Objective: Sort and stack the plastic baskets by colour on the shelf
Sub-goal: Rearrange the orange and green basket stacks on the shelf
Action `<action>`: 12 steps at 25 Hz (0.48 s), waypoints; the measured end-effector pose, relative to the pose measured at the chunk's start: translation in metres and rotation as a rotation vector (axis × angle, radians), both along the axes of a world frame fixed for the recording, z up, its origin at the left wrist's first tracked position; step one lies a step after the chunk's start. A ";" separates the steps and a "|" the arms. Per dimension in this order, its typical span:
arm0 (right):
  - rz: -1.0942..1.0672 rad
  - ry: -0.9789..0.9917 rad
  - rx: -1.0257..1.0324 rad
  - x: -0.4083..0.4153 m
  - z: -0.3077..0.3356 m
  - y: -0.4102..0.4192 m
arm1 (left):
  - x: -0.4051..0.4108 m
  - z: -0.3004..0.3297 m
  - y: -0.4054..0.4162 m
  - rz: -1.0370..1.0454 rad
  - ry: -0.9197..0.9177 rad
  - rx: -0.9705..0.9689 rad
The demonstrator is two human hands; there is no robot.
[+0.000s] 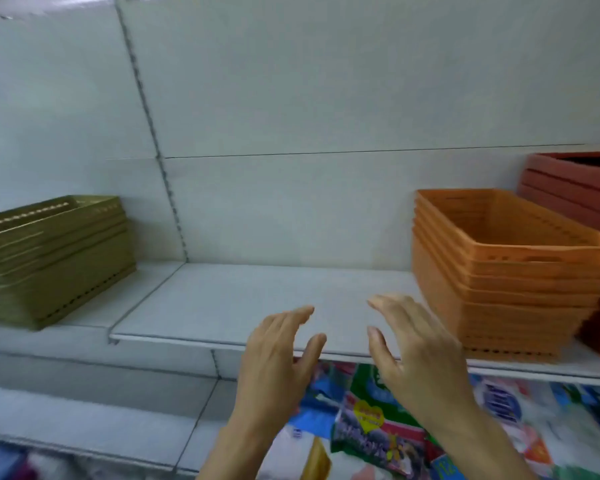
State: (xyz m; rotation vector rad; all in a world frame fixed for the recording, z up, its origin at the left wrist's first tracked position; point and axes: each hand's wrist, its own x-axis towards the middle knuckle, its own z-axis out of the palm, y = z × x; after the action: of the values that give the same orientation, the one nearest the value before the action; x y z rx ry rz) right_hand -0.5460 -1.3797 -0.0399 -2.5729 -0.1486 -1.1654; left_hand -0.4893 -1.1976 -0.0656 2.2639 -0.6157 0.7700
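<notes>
Hovering empty over the shelf (257, 299) edge, left hand (274, 355) and right hand (413, 348) are held spread wide, palms facing. Stacks are kept apart by colour: green baskets (52, 258) at nine o'clock, orange baskets (499, 271) at three, red baskets (575, 188) beyond.

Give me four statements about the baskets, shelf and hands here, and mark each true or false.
1. The orange basket stack sits on the right part of the shelf. True.
2. The left hand grips a basket. False: both the left and the right hand are open and empty.
3. The olive-green basket stack is at the left. True.
4. A blue stack stands between the green and orange ones. False: that stretch of shelf is bare.
</notes>
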 end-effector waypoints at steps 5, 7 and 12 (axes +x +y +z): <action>0.163 0.138 0.119 0.052 -0.035 0.153 | 0.014 -0.016 0.153 0.111 0.094 -0.030; 0.223 0.187 0.151 0.075 -0.040 0.223 | 0.028 -0.016 0.224 0.116 0.115 -0.011; 0.310 0.321 0.254 0.129 -0.038 0.375 | 0.069 0.005 0.387 0.187 0.127 -0.045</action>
State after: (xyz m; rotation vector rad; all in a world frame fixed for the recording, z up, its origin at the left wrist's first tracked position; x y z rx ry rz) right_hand -0.4171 -1.0049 -0.0780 -2.3649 -0.2927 -0.6100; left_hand -0.4199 -0.8105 -0.0609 2.3304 -0.3283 0.7142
